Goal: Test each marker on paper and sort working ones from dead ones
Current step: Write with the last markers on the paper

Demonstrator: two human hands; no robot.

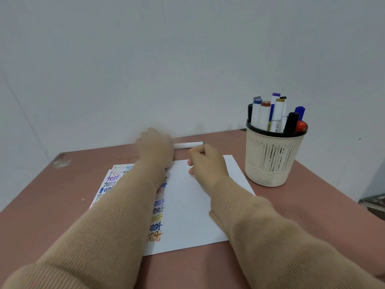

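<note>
Item: marker (187,144) at the surface (291,205) far edge; left grip (155,146) is clasping it, right grip (206,161) is curling, contents unclear. Uncapping is probably pending before a stroke on the paper (187,205).

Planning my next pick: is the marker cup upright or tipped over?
Upright. The cup stands on its base on the table, and the markers stick up out of its rim.

Lighting: soft, even, moderately bright; faint shadows. Focus: slightly soft throughout. Distortion: wide-angle bowing toward the edges.
</note>
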